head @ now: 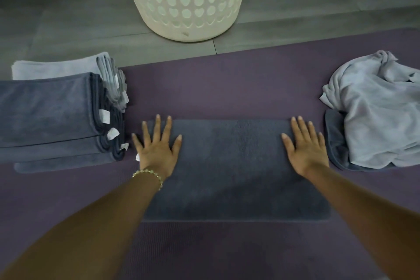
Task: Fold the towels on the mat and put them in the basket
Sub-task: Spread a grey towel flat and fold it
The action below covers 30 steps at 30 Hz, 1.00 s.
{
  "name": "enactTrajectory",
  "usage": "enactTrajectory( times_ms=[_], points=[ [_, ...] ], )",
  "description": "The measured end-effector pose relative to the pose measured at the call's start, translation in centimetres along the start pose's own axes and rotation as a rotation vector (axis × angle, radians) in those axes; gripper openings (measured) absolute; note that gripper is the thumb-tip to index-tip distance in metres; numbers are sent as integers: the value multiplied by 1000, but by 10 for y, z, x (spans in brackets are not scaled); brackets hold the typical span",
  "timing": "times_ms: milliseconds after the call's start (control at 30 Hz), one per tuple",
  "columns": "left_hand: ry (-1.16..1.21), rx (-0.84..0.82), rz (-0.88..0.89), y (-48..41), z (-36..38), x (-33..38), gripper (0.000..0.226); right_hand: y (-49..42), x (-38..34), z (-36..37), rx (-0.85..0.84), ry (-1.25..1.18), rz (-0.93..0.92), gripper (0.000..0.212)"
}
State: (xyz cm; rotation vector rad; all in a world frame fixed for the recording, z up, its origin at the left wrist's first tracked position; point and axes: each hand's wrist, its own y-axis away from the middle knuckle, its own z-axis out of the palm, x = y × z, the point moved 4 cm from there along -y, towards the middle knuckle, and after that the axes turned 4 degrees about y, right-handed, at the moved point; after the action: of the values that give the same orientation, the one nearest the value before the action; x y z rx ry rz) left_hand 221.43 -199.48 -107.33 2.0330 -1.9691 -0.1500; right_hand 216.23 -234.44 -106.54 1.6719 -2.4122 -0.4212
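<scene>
A dark folded towel (234,166) lies flat on the purple mat (227,88). The left hand (156,145) and right hand (306,148), fingers spread, press its far corners. The basket (184,0) beyond is cut off at its top.

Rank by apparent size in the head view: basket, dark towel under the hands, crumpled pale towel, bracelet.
1. dark towel
2. basket and pale towel: about alike, both cut off by the frame, so unranked
3. bracelet
</scene>
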Motion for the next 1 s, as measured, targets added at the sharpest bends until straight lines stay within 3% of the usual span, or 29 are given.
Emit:
enactTrajectory(
  times_ms=[67,167,267,467,900,1000],
  points=[
    [16,49,-40,9,-4,-13,66,11,-5,-8,108,-79,39,65],
    [79,190,134,52,-1,2,70,60,-54,-3,277,-192,-166,70],
    [97,150,340,107,28,33,60,116,-113,36,227,-146,-387,62],
    [33,66,322,117,50,35,55,131,-109,64,168,28,-455,58],
    [173,95,27,97,31,-38,75,113,27,49,154,-43,-166,66],
    [290,78,36,96,25,-40,77,111,50,44,144,-136,26,72]
  ],
)
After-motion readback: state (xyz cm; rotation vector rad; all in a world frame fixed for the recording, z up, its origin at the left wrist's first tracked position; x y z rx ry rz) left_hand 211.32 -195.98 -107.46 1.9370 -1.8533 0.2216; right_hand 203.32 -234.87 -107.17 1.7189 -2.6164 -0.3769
